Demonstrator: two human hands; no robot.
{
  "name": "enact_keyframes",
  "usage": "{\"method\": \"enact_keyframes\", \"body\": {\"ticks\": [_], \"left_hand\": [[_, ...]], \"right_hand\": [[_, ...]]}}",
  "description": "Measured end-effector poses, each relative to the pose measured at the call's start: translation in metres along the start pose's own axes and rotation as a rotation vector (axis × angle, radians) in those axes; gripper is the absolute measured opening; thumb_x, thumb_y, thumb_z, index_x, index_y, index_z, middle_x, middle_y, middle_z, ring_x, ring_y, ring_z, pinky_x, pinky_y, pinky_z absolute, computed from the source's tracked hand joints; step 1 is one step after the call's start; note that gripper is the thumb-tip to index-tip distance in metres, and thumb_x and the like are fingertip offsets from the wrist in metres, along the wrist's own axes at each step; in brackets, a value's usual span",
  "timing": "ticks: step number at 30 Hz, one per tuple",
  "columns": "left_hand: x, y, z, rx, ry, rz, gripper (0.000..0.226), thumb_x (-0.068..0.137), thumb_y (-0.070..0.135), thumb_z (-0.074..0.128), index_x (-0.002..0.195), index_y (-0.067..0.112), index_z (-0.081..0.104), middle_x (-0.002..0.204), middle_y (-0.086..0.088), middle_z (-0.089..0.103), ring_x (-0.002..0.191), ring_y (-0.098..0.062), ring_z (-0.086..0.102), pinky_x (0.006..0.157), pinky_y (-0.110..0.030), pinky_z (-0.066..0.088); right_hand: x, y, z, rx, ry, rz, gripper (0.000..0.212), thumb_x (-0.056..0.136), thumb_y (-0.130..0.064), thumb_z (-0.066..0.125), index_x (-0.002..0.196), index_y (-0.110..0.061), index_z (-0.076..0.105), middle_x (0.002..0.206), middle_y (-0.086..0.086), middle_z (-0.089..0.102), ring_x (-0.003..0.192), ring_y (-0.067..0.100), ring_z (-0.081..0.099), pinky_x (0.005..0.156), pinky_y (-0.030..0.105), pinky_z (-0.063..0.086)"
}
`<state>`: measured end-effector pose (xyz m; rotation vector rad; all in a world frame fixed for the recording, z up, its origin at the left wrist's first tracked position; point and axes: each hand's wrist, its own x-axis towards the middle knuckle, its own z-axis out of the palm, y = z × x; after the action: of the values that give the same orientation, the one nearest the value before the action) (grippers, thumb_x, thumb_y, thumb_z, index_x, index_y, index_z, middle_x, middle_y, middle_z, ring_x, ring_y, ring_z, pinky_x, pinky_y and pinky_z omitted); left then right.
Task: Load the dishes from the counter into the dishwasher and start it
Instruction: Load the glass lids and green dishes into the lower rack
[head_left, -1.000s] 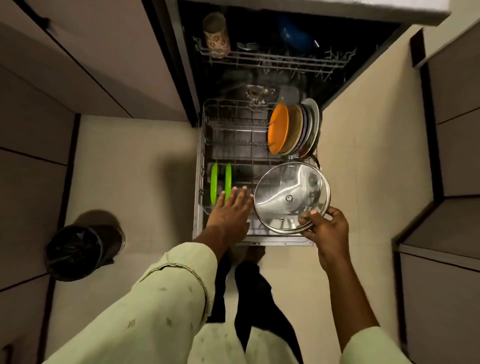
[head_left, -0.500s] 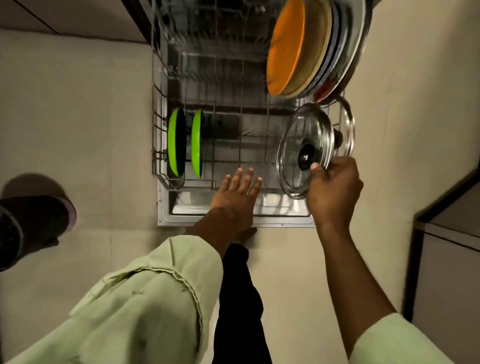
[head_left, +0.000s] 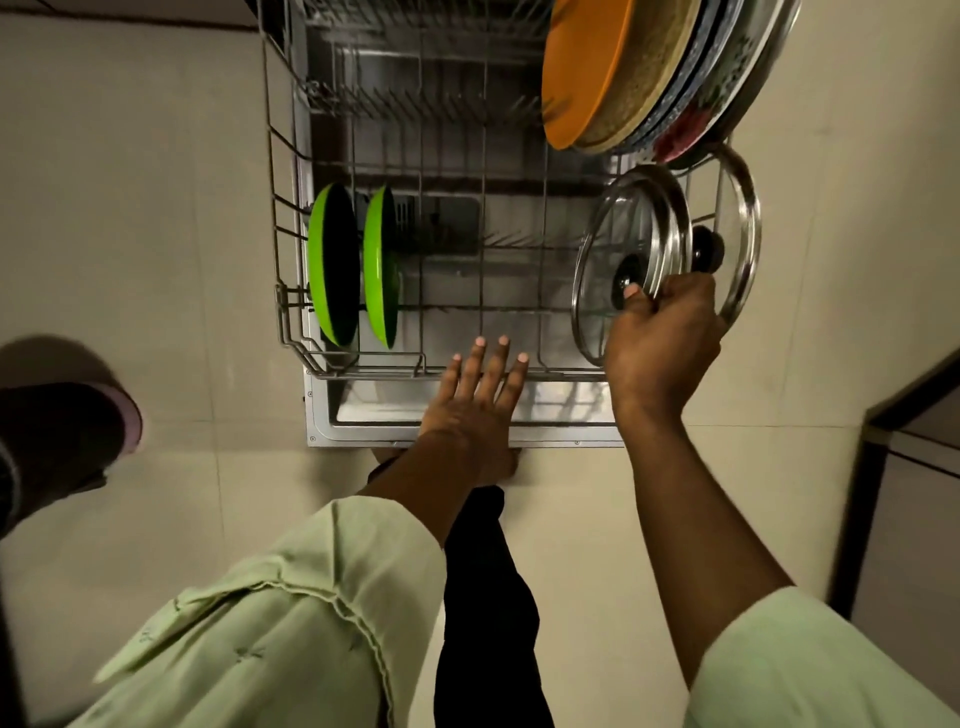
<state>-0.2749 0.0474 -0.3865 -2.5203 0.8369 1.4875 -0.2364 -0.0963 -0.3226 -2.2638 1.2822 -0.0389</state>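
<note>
Nearest, the left hand (head_left: 478, 405) hovers over the front rail of the lower rack (head_left: 283, 317), fingers straight and spread. Its grip is wide and holds nothing; whether it touches the wire I cannot tell. Just right of it, the right hand (head_left: 660, 338) has its grip closed on a glass lid (head_left: 621, 234), thumb on the face by the black knob and fingers curled round the steel rim. The lid stands almost on edge at the rack's front right corner, just beside a second lid (head_left: 745, 208) standing there.

Glass in a steel band should be stiff, fairly heavy, slick if wet, and liable to chip against the wire. The rim seems the safe place to hold it, and it wants lowering between the tines rather than dropping.

There are two lids and two green plates (head_left: 332, 265), which stand upright at the front left. Farther back on the right, one orange plate (head_left: 587, 67) leads a row of several more, which overlap too much to count surely.
</note>
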Motion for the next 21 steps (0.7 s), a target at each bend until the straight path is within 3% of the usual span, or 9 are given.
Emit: {"method": "enact_keyframes", "body": {"ticks": [4, 11, 15, 21], "left_hand": [[0.002, 0.002, 0.001, -0.004, -0.009, -0.014, 0.11, 0.09, 0.054, 0.054, 0.15, 0.018, -0.031, 0.155, -0.013, -0.039, 0.144, -0.034, -0.032, 0.108, -0.046, -0.024], [0.006, 0.003, 0.003, 0.01, -0.041, -0.02, 0.11, 0.09, 0.057, 0.052, 0.149, 0.019, -0.032, 0.154, -0.012, -0.04, 0.143, -0.035, -0.034, 0.114, -0.049, -0.021], [0.007, 0.004, 0.003, 0.022, -0.051, -0.024, 0.112, 0.089, 0.061, 0.051, 0.148, 0.019, -0.034, 0.153, -0.013, -0.041, 0.142, -0.036, -0.035, 0.115, -0.051, -0.02], [0.008, 0.005, 0.003, 0.034, -0.063, -0.023, 0.114, 0.088, 0.068, 0.049, 0.146, 0.018, -0.036, 0.152, -0.014, -0.042, 0.141, -0.037, -0.036, 0.115, -0.051, -0.019]], "right_hand": [[-0.001, 0.006, 0.001, -0.005, -0.021, -0.02, 0.022, 0.094, -0.016, 0.063, 0.111, -0.003, 0.058, 0.101, 0.007, 0.068, 0.097, 0.02, 0.063, 0.068, 0.008, 0.03], [-0.009, 0.01, -0.002, 0.056, -0.006, -0.045, 0.02, 0.093, -0.012, 0.064, 0.108, 0.0, 0.058, 0.097, 0.011, 0.07, 0.092, 0.024, 0.065, 0.061, -0.009, 0.026], [-0.011, 0.01, -0.005, 0.066, -0.012, -0.091, 0.018, 0.092, -0.01, 0.065, 0.104, 0.001, 0.058, 0.091, 0.009, 0.069, 0.08, 0.011, 0.057, 0.062, -0.008, 0.029], [0.003, 0.005, 0.003, 0.038, -0.016, -0.065, 0.02, 0.094, -0.013, 0.063, 0.109, -0.001, 0.058, 0.094, 0.003, 0.065, 0.077, -0.001, 0.045, 0.061, -0.005, 0.03]]}}
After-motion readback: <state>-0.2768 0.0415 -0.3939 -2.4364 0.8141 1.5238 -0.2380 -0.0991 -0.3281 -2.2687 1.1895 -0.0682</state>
